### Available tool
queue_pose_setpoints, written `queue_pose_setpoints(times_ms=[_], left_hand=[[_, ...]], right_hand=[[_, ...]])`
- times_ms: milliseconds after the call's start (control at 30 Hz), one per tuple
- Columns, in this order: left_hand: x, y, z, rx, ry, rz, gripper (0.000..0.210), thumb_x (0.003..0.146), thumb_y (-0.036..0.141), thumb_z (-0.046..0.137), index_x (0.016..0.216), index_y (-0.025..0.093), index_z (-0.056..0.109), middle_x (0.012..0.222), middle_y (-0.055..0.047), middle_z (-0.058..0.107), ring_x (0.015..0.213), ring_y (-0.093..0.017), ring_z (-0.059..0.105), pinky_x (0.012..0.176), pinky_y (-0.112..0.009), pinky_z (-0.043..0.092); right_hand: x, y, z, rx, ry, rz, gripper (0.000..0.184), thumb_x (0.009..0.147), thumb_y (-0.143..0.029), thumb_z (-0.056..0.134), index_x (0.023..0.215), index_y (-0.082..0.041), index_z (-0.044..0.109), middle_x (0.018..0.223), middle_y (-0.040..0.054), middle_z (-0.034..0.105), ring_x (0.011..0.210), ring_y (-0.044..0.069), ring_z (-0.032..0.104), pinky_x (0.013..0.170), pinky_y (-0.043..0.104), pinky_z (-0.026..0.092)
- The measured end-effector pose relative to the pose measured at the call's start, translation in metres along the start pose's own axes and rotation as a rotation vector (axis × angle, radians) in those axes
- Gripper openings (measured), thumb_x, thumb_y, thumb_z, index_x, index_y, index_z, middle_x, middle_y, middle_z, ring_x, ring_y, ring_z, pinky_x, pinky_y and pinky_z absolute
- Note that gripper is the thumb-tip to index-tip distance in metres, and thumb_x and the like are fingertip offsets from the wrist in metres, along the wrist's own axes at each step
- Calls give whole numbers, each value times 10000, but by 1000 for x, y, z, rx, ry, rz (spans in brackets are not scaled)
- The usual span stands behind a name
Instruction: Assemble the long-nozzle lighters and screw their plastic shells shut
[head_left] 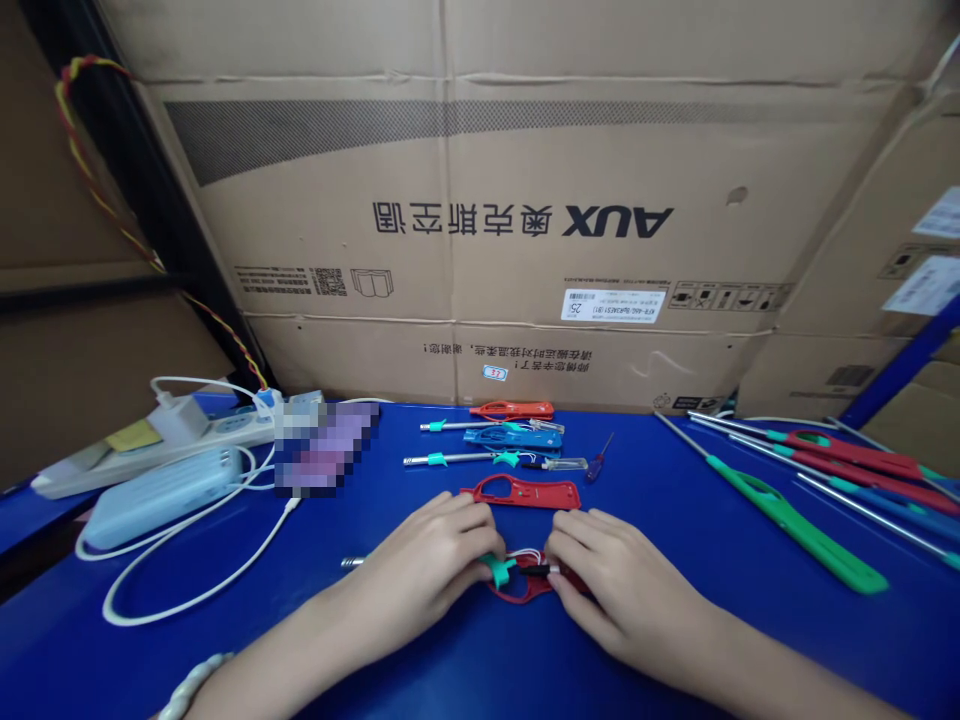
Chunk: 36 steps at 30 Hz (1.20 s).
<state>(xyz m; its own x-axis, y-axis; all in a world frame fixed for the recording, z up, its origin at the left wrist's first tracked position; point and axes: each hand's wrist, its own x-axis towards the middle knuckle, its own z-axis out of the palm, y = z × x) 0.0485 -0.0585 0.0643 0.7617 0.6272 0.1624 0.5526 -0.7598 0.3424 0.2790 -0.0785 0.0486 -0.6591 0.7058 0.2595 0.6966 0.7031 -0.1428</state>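
A red half-shell of a long-necked lighter (517,598) lies on the blue table under both hands. My left hand (446,550) is closed, pinching the teal trigger piece (501,570); a metal lighter tube (352,563) sticks out on its left. My right hand (611,570) is closed on the black igniter (534,570) at the shell's right part, which its fingers partly hide. White wires (525,553) loop between the hands. Just beyond them lies another red half-shell (536,492).
Farther back lie tube assemblies (457,460), a blue shell (517,438), an orange-red shell (514,410) and a small screwdriver (596,466). Several lighters, including a green one (795,520), lie right. A power bank (161,497), cables and a power strip (217,432) stand left; cardboard (510,130) rises behind.
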Motion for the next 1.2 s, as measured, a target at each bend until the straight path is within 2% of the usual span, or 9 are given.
queue_pose_setpoints(times_ms=[200,600,867,1200], left_hand=[[4,-4,13,22,52,35,123,945,161,495,961,197,612,914,-24,577,862,-185,505,762,-292,371],[9,-4,22,-48,92,33,112,935,143,504,954,197,600,916,-18,568,853,-172,502,816,-309,375],[8,-6,28,-162,130,46,159,956,157,454,990,185,607,963,-44,554,884,-168,516,808,-283,427],[8,-8,28,-198,141,52,183,930,109,484,1007,171,637,949,-44,583,878,-161,551,804,-270,457]], right_hand=[[0,5,1,152,-39,78,97,850,-119,481,815,-186,542,843,27,561,743,162,532,677,274,420],[3,8,5,362,-30,127,124,844,-77,487,818,-186,541,773,-1,536,676,137,496,625,240,389],[2,8,8,423,-4,146,114,862,-97,501,817,-185,558,760,-1,537,666,134,490,599,236,383],[4,9,14,444,-11,156,104,848,-97,533,816,-188,573,752,-10,552,659,129,502,591,228,387]])
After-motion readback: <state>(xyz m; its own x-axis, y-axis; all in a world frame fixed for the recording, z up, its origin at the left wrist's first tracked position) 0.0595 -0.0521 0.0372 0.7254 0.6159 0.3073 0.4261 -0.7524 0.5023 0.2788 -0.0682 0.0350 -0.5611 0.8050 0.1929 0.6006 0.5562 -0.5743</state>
